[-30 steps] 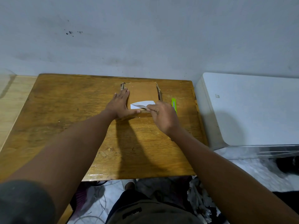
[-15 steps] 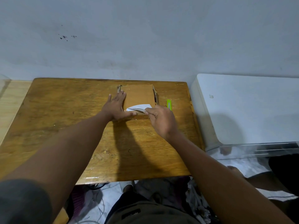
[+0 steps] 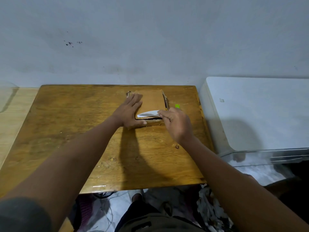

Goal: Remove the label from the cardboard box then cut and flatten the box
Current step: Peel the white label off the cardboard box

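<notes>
Compared to a second ago the label [image 3: 148, 113] is peeled up further, so it's now a thinner curled white strip lifted along the near edge of the cardboard box [image 3: 151, 102], with a dark gap showing under it. The right hand [image 3: 175, 124] has moved only a little and is still pinched shut on the label's right end with thumb and fingertips. The left hand [image 3: 129, 113] hasn't really moved: spread open, flat on the left side of the box, thumb hooked along its near edge. The box sits toward the far middle of the wooden desk [image 3: 66, 131]. A small green thing [image 3: 177, 106] pokes out just right of the box, mostly hidden behind the right hand.
</notes>
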